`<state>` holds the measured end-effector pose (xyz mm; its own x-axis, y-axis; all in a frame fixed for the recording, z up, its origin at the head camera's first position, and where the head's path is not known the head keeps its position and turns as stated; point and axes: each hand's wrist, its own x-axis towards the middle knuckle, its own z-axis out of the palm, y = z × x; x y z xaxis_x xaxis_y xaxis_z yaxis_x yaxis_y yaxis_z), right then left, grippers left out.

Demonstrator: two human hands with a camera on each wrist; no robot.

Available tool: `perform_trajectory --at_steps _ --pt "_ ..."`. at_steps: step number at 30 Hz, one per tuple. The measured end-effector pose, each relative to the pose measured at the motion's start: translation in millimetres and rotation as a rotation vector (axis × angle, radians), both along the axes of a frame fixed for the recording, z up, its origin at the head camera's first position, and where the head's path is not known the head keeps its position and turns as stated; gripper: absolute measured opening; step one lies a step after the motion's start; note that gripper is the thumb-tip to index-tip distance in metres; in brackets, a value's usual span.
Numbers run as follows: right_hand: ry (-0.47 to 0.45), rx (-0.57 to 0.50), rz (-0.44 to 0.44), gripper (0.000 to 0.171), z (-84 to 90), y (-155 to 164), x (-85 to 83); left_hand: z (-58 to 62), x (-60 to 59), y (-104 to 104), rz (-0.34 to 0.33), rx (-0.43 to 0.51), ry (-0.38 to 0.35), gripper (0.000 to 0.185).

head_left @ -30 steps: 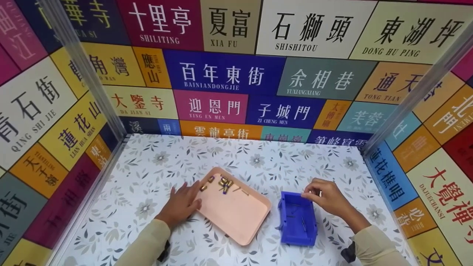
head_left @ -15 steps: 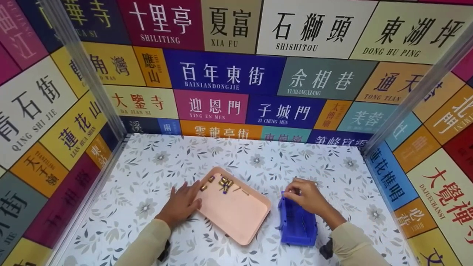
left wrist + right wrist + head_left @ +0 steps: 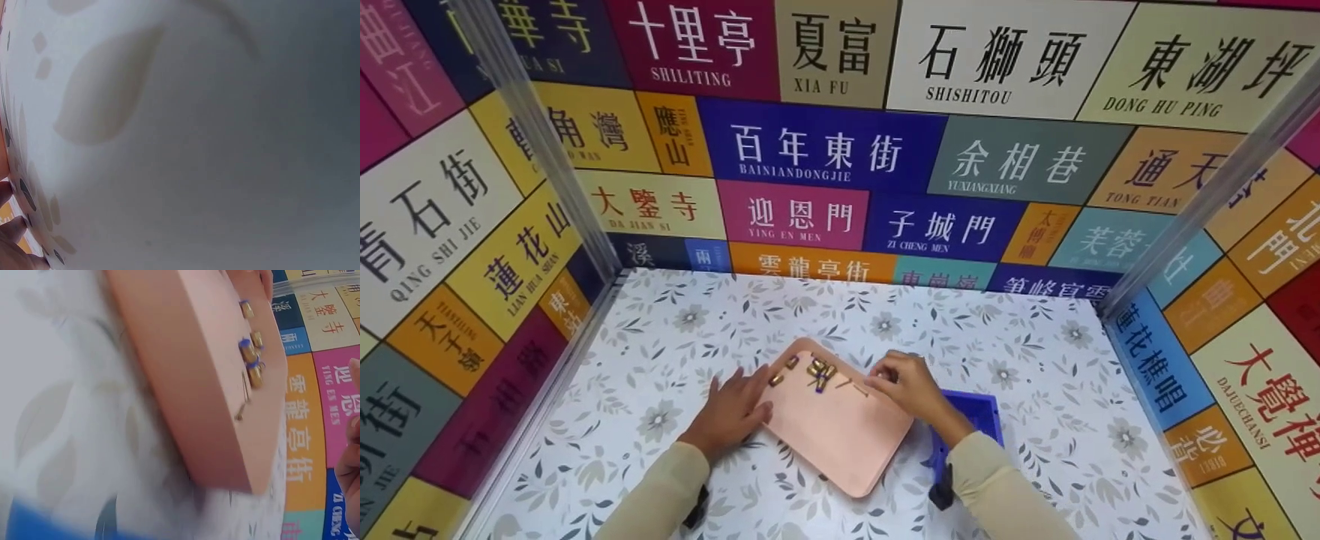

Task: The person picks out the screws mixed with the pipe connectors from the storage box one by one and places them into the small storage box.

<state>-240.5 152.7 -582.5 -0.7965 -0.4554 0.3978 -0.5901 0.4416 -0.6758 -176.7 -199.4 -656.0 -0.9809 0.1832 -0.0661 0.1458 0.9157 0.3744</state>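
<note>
Left hand flat against smooth pink tray; right hand, grip unclear, over slim pin beside brass fittings

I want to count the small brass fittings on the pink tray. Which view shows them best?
The right wrist view: the brass fittings lie close and sharp on the pink tray, with a thin screw beside them. The head view shows the whole cluster, but tiny. The left wrist view shows only tablecloth.

This is a staged recording booth rather than a lived-in room. Colourful printed panels of Chinese place names wall in a floral-patterned white tabletop, with clear plastic corner posts left and right.
</note>
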Motion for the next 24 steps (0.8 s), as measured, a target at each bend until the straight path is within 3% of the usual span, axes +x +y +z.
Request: perform_trajectory --at_steps 12,19,24 --pt "-0.022 0.010 -0.101 0.010 -14.3 -55 -19.8 -4.2 0.3 -1 0.003 0.004 0.015 0.072" --pt "-0.085 0.121 -0.104 0.011 -29.0 -78 -25.0 -2.8 -0.3 -1 0.001 -0.007 0.006 0.072" --pt "-0.051 0.213 -0.065 0.010 -41.1 -90 -27.8 2.3 0.8 -2 -0.028 0.018 0.032 0.070"
